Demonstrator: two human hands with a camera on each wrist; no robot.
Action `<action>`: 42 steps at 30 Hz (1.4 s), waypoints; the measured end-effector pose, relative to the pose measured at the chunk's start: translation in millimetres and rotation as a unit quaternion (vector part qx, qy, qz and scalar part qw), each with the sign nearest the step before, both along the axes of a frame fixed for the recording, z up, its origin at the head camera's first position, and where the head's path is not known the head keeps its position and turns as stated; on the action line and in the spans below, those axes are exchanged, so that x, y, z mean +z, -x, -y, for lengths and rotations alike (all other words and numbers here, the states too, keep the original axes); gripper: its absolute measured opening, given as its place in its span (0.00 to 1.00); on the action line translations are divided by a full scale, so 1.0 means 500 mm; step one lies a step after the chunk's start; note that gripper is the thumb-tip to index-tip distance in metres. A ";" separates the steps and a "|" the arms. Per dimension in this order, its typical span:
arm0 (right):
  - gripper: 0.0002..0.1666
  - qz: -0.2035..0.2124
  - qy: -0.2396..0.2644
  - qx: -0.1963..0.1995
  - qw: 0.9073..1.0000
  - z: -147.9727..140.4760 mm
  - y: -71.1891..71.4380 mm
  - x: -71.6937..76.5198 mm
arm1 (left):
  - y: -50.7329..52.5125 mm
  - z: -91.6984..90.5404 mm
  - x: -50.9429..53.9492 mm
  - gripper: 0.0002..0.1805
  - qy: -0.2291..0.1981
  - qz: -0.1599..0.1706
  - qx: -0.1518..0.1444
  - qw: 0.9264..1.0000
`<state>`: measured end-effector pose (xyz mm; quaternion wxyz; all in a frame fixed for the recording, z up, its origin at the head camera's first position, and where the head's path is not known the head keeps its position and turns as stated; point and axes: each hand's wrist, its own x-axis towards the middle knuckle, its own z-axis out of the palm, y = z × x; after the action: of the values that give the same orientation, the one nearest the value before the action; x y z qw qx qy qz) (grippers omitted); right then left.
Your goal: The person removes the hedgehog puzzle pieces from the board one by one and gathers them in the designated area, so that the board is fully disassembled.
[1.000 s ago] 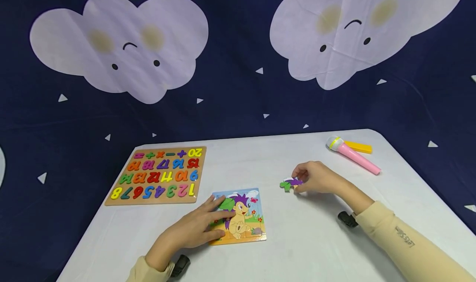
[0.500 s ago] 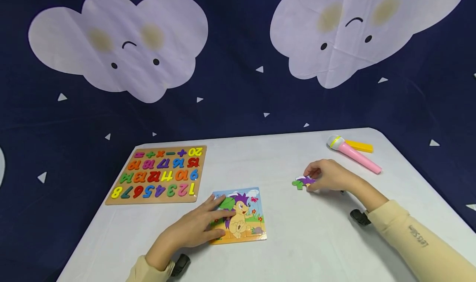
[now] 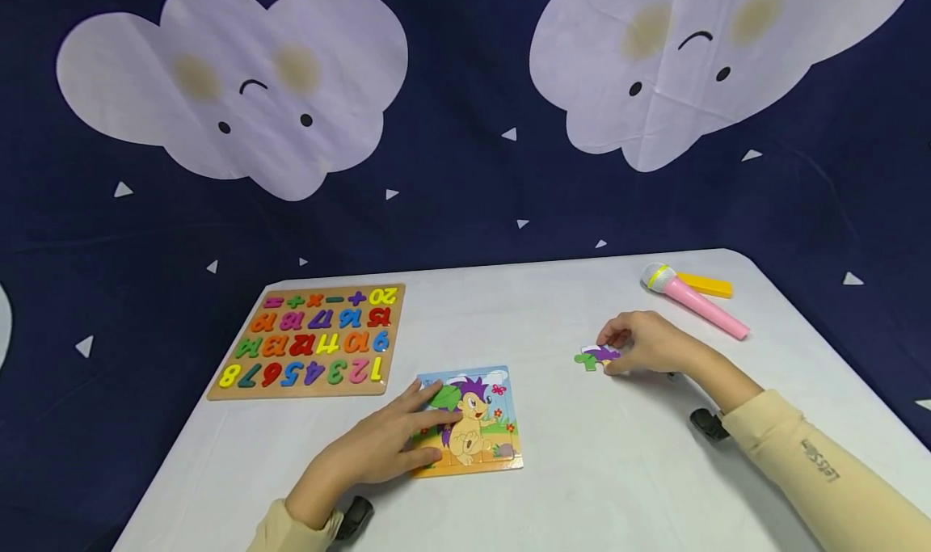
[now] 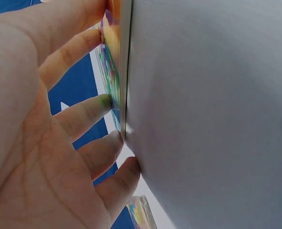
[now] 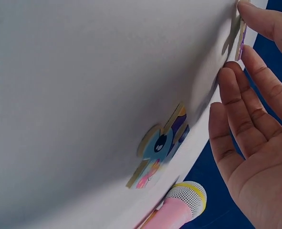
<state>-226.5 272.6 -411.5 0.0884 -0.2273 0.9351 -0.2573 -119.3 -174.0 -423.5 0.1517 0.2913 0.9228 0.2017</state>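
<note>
My left hand lies with spread, fairly straight fingers on the left side of a square hedgehog jigsaw puzzle, covering part of its picture. In the left wrist view the fingertips touch the puzzle's face and the table beside it. Further right, my right hand pinches a small green, purple and white jigsaw piece between thumb and finger, at or just above the tabletop. A second, blue and purple jigsaw piece lies on the table in the right wrist view; the right wrist mostly hides it in the head view.
A wooden number board with coloured numerals sits at the back left. At the back right lie a pink toy microphone and a yellow bar-shaped thing. A dark cloud-print cloth hangs behind the white table.
My right hand has moved to the right with the jigsaw piece, mostly in the first half second, and has barely shifted since. The left hand stays on the puzzle.
</note>
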 end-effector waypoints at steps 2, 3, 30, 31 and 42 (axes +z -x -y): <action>0.22 -0.003 -0.003 0.000 1.000 -0.001 0.001 -0.002 | 0.000 0.000 0.000 0.28 0.001 0.003 0.001 1.000; 0.22 -0.004 -0.004 0.000 1.000 -0.001 0.001 -0.003 | 0.000 0.000 0.000 0.28 0.001 0.004 0.001 1.000; 0.21 0.014 -0.020 -0.014 1.000 0.003 0.000 0.009 | -0.003 0.004 0.003 0.35 -0.020 0.013 0.002 1.000; 0.21 0.014 -0.020 -0.014 1.000 0.003 -0.001 0.009 | -0.003 0.004 0.003 0.35 -0.020 0.015 0.003 1.000; 0.22 0.011 -0.024 -0.015 1.000 0.000 -0.002 0.007 | -0.005 0.004 0.007 0.35 -0.003 0.018 0.010 1.000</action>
<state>-225.3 272.5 -407.8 0.1002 -0.2078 0.9432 -0.2391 -116.6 -176.0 -420.2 0.1649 0.2793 0.9220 0.2114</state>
